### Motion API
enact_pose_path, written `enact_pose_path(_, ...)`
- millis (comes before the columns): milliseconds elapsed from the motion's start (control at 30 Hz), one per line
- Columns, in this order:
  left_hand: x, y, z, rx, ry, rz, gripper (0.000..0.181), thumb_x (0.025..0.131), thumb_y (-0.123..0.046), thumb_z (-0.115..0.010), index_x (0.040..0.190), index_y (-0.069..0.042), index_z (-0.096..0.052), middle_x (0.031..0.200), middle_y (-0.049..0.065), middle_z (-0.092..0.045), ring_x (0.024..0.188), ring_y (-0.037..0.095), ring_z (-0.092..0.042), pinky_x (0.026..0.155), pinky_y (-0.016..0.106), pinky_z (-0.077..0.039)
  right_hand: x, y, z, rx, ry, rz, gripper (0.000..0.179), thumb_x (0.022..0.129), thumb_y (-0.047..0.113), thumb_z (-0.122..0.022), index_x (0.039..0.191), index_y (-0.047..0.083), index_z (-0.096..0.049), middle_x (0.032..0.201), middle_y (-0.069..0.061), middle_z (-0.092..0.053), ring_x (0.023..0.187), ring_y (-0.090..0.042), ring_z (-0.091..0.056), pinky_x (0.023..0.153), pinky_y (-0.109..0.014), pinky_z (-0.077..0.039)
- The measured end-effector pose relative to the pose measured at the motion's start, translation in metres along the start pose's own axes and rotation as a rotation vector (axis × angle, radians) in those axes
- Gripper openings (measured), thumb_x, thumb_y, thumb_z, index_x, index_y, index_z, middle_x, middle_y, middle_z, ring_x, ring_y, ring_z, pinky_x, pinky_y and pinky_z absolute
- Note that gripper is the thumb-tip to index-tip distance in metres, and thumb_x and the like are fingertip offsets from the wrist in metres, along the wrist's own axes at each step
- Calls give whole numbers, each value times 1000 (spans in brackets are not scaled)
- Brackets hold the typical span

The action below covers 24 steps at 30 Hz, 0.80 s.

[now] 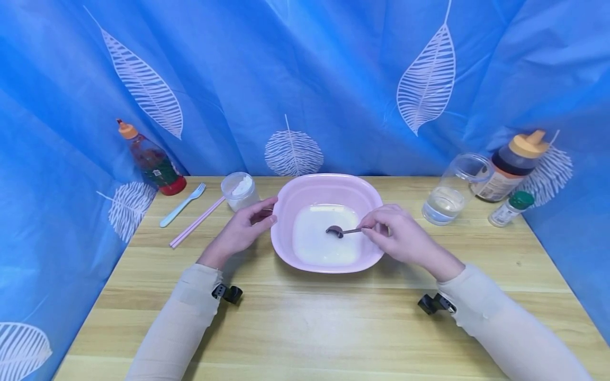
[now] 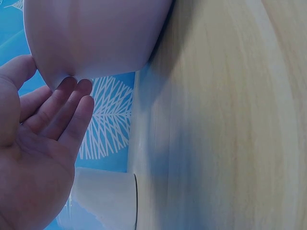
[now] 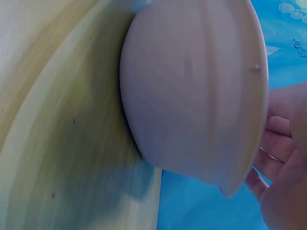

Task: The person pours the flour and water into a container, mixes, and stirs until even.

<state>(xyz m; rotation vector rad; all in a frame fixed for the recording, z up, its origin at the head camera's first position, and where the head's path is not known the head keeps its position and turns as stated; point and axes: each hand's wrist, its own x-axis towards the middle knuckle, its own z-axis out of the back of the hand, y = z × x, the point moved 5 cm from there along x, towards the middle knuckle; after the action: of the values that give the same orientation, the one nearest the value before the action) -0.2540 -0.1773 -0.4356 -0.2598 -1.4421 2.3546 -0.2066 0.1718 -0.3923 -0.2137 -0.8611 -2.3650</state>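
Note:
In the head view, a pink plastic basin point(image 1: 329, 181) with white, milky-looking contents stands at the middle of the table. My left hand point(image 1: 244, 226) holds its left rim; the left wrist view shows the thumb at the rim's edge and fingertips against the outer wall. My right hand point(image 1: 399, 233) pinches the handle of a small dark spoon point(image 1: 336, 231) over the basin's right side. The spoon's bowl is at the white contents. In the right wrist view, the basin's wall point(image 3: 187, 91) hides the spoon. Just left of the basin is a clear jar point(image 1: 240, 198) of white powder.
On the left lie pink chopsticks point(image 1: 197, 222) and a light-blue fork point(image 1: 183, 205), near a red sauce bottle point(image 1: 157, 163). A clear pitcher point(image 1: 443, 203) of clear liquid, a dark sauce bottle point(image 1: 507, 168) and a green-capped shaker point(image 1: 511, 209) stand right. Blue curtain point(image 1: 343, 95) borders the table.

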Motion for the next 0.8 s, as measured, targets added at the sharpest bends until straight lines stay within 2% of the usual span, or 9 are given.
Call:
enact_pose_path(300,-1,0,1,-2,-3,-3,57,110,-23,-65,162,-8,-49,148,19,-66,137,37,-63,124,56,-46,-5,5,-4,31,26,-5,15,97,6,-78,104,18,-82,106,6,-80,88,-13,-58,80,-31,-47)
enact_pose_path(500,0,0,1,-4,-2,-4,57,110,-23,-65,162,-7,-49,147,19,-66,136,37,-64,123,56,-47,-5,4,-3,15,-12,-15,15,96,4,-77,103,16,-83,105,4,-80,90,-13,-58,82,-32,-46)
enact_pose_path(667,0,0,0,-4,-4,-7,56,109,-22,-65,161,-7,-50,146,19,-67,135,37,-64,123,56,-47,-3,2,-1,-25,-61,-12,13,94,3,-78,102,13,-83,93,2,-77,88,-16,-58,87,-36,-44)
enact_pose_path(800,0,1,1,-3,-6,-1,56,110,-23,-65,161,-7,-50,147,19,-67,136,37,-64,123,56,-47,1,-4,1,-32,-91,-57,12,95,2,-77,100,11,-82,83,2,-71,86,-20,-58,92,-42,-42)
